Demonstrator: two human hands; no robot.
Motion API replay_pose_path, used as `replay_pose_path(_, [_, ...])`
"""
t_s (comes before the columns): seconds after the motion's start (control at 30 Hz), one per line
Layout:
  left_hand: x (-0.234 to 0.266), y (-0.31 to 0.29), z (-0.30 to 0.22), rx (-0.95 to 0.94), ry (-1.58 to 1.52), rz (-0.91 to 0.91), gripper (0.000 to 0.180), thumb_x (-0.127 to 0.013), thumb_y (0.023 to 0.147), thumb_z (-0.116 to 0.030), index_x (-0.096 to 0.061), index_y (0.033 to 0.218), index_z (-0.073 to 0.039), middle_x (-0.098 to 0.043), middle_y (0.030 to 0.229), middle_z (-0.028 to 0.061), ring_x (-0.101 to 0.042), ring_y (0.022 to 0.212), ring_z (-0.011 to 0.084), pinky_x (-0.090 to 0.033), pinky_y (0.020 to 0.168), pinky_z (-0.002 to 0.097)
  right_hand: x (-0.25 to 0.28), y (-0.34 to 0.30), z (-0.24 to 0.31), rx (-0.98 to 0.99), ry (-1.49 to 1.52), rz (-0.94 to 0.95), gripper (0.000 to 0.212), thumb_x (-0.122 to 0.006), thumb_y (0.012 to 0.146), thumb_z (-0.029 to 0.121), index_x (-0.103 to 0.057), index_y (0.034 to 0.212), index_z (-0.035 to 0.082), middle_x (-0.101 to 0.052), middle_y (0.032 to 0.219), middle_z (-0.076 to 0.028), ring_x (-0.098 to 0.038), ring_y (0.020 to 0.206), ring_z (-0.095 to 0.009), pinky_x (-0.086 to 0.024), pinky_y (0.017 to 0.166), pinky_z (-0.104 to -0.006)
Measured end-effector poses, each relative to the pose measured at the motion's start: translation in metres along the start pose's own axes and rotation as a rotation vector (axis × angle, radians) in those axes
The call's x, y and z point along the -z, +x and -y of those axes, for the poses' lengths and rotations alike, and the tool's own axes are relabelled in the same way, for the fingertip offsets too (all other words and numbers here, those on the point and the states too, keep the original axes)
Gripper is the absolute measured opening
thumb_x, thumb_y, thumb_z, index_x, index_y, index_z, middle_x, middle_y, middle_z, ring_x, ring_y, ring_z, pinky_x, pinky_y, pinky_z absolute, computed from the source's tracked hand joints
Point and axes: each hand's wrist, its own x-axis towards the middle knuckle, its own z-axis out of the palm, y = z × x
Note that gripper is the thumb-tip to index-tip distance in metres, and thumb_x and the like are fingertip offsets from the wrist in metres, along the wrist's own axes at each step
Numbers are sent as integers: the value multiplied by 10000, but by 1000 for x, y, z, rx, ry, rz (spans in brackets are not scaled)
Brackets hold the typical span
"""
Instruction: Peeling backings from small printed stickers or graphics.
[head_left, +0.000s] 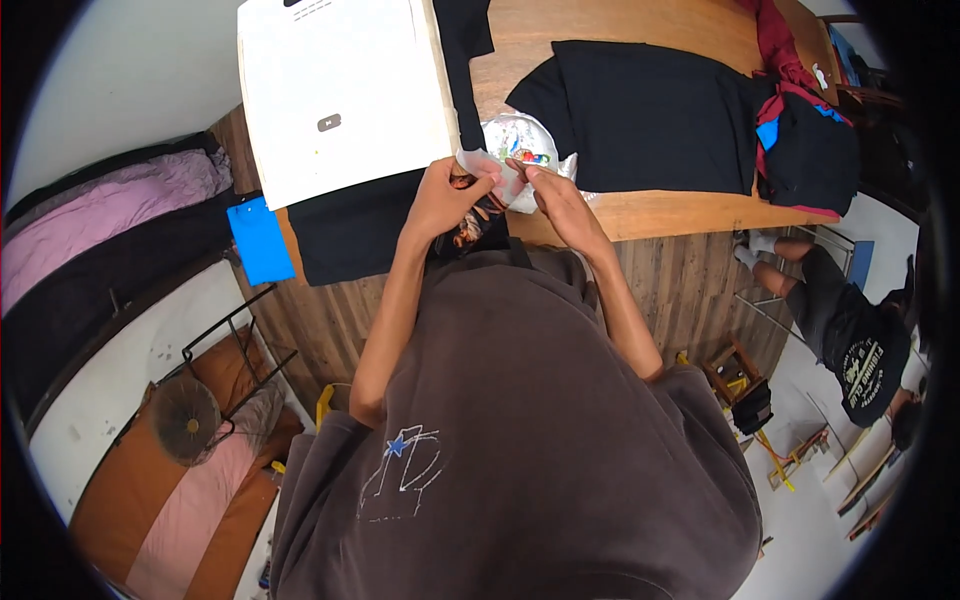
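Note:
My left hand point(447, 203) is closed, thumb and fingers pinching a thin, whitish translucent sheet point(478, 162). Just to its right, my right hand point(568, 208) has its fingertips pinched together near the sheet's other side; what they hold is too small to make out. Beyond the hands sits a round white container point(535, 130) with small, brightly coloured pieces in it. Below my left hand, a dark printed picture point(466, 232) in orange and brown tones lies by the table's near edge. Black folded cloth point(350, 235) spreads out to the left of it.
A large white board point(345, 100) lies over the black cloth at left. A black garment point(660, 115) covers the wooden table point(650, 213) at right, beside a dark red and black pile point(810, 150). A blue packet point(261, 240) is at the left edge. Another person point(850, 330) sits far right.

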Motion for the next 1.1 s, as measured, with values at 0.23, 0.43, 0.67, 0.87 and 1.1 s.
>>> replay_pose_path(0.23, [-8,-4,-4,-32,-81,-16,172,-736,838,-71,-701,961,44,-712,858,65,-643,787,86,-519,707,244,-7,6,-17,159,61,-26,387,-547,1001,265,-599,1285,7,-690,976,-86,-594,917,-114,-458,887,-277])
replay_pose_path(0.43, [-6,-8,-4,-41,-47,-9,196,-747,852,-125,-715,948,43,-716,859,60,-637,782,84,-514,706,241,-7,2,-13,158,89,-63,325,-586,983,205,-636,1232,2,-671,957,-43,-561,910,-90,-443,867,-239])
replay_pose_path(0.67, [-7,-8,6,-44,-66,10,202,-738,869,-154,-714,933,37,-707,833,48,-624,763,71,-502,686,225,-7,-1,-17,265,24,-73,373,-625,959,256,-639,1208,-21,-676,1092,-137,-608,960,-140,-472,884,-289])
replay_pose_path(0.87, [-9,-12,10,-66,-85,22,195,-733,876,-154,-707,922,33,-701,835,37,-619,766,62,-501,677,221,-11,-6,-17,286,43,-73,353,-618,964,233,-644,1185,-40,-670,1063,-125,-605,944,-148,-475,865,-284])
replay_pose_path(1.1, [-11,-12,11,-87,-94,36,188,-720,887,-145,-701,932,36,-697,854,32,-620,780,62,-504,687,221,-12,-7,-24,305,39,-109,323,-623,960,212,-661,1154,-43,-684,1013,-124,-611,912,-148,-484,842,-281])
